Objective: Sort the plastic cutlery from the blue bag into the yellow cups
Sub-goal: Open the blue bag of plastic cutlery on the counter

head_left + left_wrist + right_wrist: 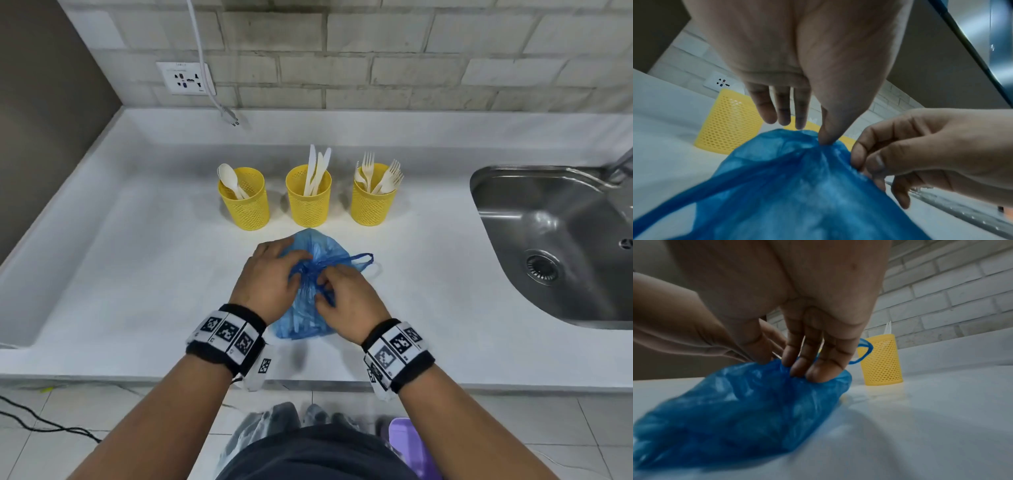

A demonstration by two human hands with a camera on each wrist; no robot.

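Here | left hand [265,274] grip: thumb pinching blue bag [305,318] neck | right hand [347,303] grip: fingertips pinching same neck

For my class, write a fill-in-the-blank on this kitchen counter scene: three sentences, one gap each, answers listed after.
1. Both hands, the left hand and the right hand, pinch the gathered neck of the ____ bag.
2. The middle yellow cup holds the white plastic ____.
3. The forks stand in the yellow cup nearest the steel ____.

Missing words: blue; knives; sink
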